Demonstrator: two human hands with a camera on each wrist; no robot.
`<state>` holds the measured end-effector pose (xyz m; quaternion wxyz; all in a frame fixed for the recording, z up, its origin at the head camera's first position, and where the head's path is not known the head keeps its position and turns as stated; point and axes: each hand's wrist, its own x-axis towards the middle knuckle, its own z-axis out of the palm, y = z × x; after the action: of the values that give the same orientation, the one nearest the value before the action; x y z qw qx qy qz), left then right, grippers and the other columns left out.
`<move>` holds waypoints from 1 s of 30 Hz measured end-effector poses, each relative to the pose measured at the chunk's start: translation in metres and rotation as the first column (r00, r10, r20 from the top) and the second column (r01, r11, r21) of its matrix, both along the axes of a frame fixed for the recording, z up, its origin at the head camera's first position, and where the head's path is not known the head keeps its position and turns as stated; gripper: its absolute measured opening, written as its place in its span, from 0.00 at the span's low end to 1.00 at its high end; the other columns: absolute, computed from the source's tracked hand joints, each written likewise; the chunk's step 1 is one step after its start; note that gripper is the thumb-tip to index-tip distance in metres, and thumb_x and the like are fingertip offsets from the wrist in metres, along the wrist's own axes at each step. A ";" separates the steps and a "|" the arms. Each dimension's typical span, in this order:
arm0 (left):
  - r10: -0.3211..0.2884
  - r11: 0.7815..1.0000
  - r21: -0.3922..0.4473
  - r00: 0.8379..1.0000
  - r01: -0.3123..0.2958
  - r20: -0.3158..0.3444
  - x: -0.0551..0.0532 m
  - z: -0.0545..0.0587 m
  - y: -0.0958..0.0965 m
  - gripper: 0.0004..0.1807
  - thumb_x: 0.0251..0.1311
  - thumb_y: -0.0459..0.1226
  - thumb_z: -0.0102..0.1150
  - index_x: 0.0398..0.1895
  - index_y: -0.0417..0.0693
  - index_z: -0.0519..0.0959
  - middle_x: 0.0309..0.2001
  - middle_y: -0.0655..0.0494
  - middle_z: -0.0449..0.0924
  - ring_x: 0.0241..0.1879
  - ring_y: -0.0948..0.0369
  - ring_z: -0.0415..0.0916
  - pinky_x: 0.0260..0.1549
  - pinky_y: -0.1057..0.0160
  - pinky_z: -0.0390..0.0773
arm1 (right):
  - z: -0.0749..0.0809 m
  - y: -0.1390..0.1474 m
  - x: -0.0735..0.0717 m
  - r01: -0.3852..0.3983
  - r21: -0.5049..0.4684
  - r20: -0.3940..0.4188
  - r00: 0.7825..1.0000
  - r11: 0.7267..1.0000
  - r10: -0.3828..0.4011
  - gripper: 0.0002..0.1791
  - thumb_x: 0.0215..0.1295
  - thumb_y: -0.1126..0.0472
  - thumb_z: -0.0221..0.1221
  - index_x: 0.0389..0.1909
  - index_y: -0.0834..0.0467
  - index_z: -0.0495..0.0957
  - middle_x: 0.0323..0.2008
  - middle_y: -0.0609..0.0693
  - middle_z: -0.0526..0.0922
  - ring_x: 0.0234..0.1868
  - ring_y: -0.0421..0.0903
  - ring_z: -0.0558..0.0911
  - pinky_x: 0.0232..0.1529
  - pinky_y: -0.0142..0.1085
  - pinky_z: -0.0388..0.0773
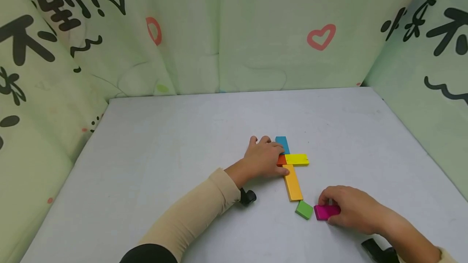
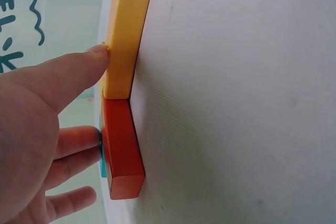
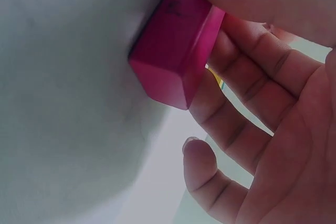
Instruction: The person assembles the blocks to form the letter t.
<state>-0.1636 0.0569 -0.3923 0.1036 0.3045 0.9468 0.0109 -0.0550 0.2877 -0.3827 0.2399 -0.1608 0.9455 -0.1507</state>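
Note:
My left hand lies over the left side of several joined flat blocks. Its thumb touches the orange block, and in the left wrist view its fingers rest along the top of the red block. A blue block sits beyond the red one, and a yellow block points right. Between thumb and fingers, my right hand pinches a magenta block on the table. A tilted green block lies between the orange and magenta blocks, near the corners of both.
The white table extends around the blocks on all sides. Pale green printed curtains hang along its back, left and right edges. A dark wrist camera shows under the left sleeve, another under the right wrist.

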 end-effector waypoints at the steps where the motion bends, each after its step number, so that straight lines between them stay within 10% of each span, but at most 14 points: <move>1: 0.000 1.000 -0.001 1.000 0.000 0.001 0.000 0.000 0.000 0.37 0.59 0.68 0.56 0.68 0.63 0.75 0.67 0.69 0.70 0.65 0.59 0.59 0.56 0.51 0.59 | 0.000 0.000 0.000 0.000 0.001 0.001 1.000 1.000 0.000 0.18 0.49 0.57 0.76 0.38 0.46 0.78 0.32 0.38 0.74 0.36 0.42 0.72 0.35 0.37 0.73; 30: -0.011 1.000 -0.010 1.000 0.011 -0.016 -0.001 -0.002 0.001 0.36 0.59 0.68 0.56 0.67 0.64 0.75 0.67 0.70 0.70 0.63 0.60 0.60 0.55 0.52 0.60 | 0.000 -0.004 0.003 0.009 0.016 -0.011 1.000 1.000 -0.009 0.20 0.47 0.56 0.77 0.40 0.47 0.79 0.35 0.39 0.75 0.39 0.42 0.73 0.38 0.38 0.76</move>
<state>-0.1643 0.0576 -0.3943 0.0974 0.3091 0.9460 0.0030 -0.0516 0.2838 -0.3829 0.2353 -0.1552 0.9487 -0.1432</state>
